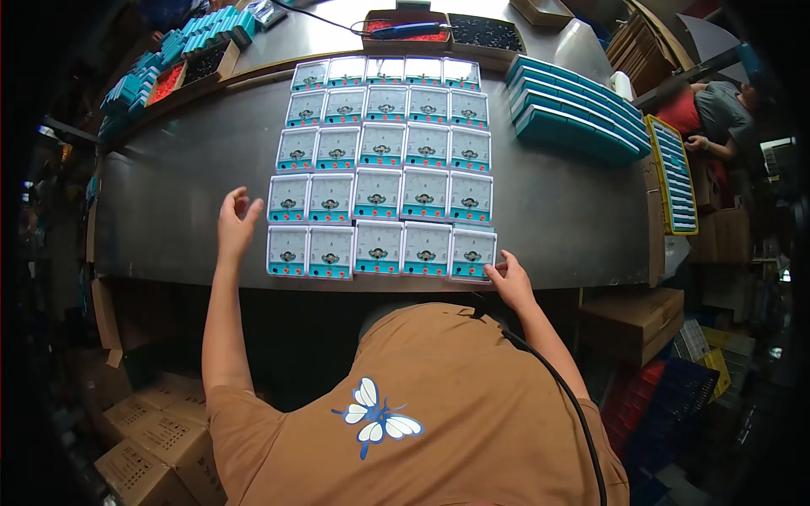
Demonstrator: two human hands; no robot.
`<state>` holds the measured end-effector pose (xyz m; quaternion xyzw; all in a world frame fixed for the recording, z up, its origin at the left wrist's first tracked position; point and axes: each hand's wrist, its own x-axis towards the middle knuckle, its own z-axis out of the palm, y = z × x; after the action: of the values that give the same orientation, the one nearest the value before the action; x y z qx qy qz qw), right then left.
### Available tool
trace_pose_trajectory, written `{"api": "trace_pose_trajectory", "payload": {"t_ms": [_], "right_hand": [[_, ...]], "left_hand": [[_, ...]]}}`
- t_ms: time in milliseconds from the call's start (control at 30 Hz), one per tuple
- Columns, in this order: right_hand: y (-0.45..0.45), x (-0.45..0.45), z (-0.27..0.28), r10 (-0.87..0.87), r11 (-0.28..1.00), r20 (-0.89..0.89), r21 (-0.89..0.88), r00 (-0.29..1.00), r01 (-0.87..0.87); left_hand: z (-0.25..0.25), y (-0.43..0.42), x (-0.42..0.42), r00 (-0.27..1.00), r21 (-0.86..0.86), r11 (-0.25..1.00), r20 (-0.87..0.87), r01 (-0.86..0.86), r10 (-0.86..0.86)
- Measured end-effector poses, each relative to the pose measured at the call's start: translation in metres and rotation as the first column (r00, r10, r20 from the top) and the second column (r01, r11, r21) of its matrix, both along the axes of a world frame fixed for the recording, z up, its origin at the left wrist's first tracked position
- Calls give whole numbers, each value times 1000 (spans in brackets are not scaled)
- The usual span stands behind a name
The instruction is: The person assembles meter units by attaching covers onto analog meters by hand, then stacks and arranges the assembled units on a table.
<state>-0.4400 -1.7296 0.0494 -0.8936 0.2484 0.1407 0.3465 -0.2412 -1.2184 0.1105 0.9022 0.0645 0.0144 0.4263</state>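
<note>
Rows of analog meters (377, 240) with clear faces, teal lower parts and red and black terminals lie in a block on the metal table. At the block's near right corner, my right hand (511, 282) has its thumb on the front corner of one analog meter (474, 250) and its fingers by that meter's right side. This meter sits slightly out of line with its neighbours. My left hand (239, 221) is held left of the block, fingers apart and bent, touching no meter.
Stacked teal cases (574, 118) stand at the right, near a yellow-edged crate (672, 173). At the back, a blue-handled tool (409, 31) lies over a box of red parts, beside a box of black parts (485, 34). Teal pieces (207, 32) fill the far left. Another person (717, 114) is at right.
</note>
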Motion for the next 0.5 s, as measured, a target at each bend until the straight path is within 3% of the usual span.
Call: {"api": "trace_pose_trajectory", "payload": {"t_ms": [33, 67, 100, 133, 167, 200, 267, 433, 500], "right_hand": [[10, 14, -3, 24, 997, -46, -69, 999, -27], [20, 24, -6, 43, 989, -99, -134, 994, -56], [26, 28, -9, 61, 977, -157, -195, 986, -91], [29, 32, -14, 53, 972, -147, -218, 988, -85], [29, 35, -20, 48, 967, -138, -242, 989, -80], [27, 36, -25, 45, 961, -128, -266, 991, -78], [21, 31, -31, 64, 959, -111, -269, 992, -92], [12, 34, -17, 76, 951, -187, -281, 979, -127], [19, 33, 1, 101, 917, -180, -365, 979, -161]], "left_hand": [[-46, 24, -8, 992, 350, 936, -96, -38, 76], [-66, 29, -19, 958, 486, 874, -237, -29, 164], [-83, 32, -27, 929, 441, 898, -334, 4, 160], [-90, 28, -31, 884, 236, 971, -458, 20, 94], [-114, 26, -36, 898, 65, 997, -440, 32, 0], [-123, 13, -38, 914, 204, 970, -403, 132, -39], [-97, -28, -56, 934, 475, 879, -333, 49, 128], [-93, -37, -80, 917, 415, 909, -377, 43, 129], [-97, -37, -81, 928, 404, 914, -352, 33, 122]]}}
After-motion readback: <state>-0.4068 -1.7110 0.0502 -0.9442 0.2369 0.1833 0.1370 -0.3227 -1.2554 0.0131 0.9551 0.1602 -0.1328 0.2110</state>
